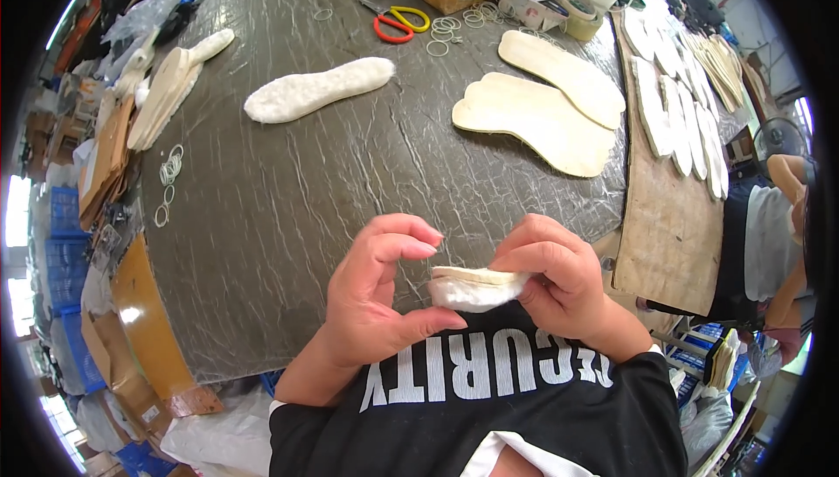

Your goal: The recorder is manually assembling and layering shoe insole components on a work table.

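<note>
Between both hands, the white fleecy, tan-backed insole (pixel 476 288) is lying crosswise: right hand (pixel 559 280) pinching its end, left hand (pixel 380 293) curling open, just beside.

Most of the folded insole (pixel 476 288) is buried under the right hand (pixel 559 280), so only one end pokes out. The person on the right (pixel 769 241) is chopped off by the rim. Stuff in the boxes at the far end of the desk (pixel 288 197) is too small to make out.
</note>
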A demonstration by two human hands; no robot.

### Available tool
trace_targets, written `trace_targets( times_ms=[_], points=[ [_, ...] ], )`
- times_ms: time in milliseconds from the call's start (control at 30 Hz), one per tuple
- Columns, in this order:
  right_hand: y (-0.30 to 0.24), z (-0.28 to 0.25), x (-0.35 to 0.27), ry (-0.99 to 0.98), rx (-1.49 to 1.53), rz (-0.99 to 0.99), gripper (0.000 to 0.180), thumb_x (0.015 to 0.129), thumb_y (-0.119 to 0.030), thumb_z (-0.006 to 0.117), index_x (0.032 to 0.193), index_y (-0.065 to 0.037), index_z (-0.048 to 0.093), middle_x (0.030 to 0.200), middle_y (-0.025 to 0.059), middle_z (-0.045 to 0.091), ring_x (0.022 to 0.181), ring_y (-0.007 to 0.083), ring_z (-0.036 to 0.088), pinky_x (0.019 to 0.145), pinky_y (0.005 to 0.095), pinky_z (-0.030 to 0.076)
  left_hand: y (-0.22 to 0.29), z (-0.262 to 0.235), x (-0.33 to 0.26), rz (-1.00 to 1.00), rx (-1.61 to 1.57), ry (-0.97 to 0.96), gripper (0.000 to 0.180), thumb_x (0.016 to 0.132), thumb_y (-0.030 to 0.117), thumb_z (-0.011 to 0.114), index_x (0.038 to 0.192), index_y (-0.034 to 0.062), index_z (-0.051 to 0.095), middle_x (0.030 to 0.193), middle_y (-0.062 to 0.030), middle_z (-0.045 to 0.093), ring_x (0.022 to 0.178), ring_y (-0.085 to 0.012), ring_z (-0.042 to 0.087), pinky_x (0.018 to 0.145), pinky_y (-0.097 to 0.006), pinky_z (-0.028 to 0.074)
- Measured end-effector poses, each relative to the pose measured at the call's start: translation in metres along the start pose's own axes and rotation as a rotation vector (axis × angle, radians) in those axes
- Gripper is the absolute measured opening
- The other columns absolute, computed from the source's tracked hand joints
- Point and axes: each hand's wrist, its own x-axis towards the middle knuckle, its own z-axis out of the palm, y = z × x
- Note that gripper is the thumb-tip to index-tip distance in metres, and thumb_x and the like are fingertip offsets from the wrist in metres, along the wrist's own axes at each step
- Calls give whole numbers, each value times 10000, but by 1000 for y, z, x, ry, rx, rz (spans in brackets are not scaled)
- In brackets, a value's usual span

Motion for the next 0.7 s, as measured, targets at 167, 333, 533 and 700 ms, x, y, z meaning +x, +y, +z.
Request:
trace_targets(
  times_ms=[167,333,533,700],
  points=[
    [-1,-5,1,8,32,-112,326,682,98,569,987,-18,586,905,138,610,758,286,602,659,351,486,-2,-2,8,-7,-149,-187,420,702,-33,806,1043,37,570,1035,-139,632,975,-223,612,862,-338,480],
    [-26,-15,9,42,229,96,279,779,-13,650,1045,7,568,988,161,632,875,276,642,741,344,506,5,7,23,179,73,-257,376,709,-43,788,1014,39,585,963,-143,656,881,-225,643,749,-318,517],
    [-24,-21,7,83,103,137,241,806,-114,721,971,6,593,978,159,627,881,259,638,747,336,499,7,28,32,208,-76,-169,301,782,48,777,1009,24,582,963,-147,658,857,-220,643,740,-307,515],
    [-15,-19,3,200,304,159,309,919,-282,652,1009,-7,542,960,112,593,902,181,565,778,308,451,6,33,43,153,-103,-184,193,853,93,715,982,-9,615,915,-146,660,797,-215,641,713,-296,510]
  ],
)
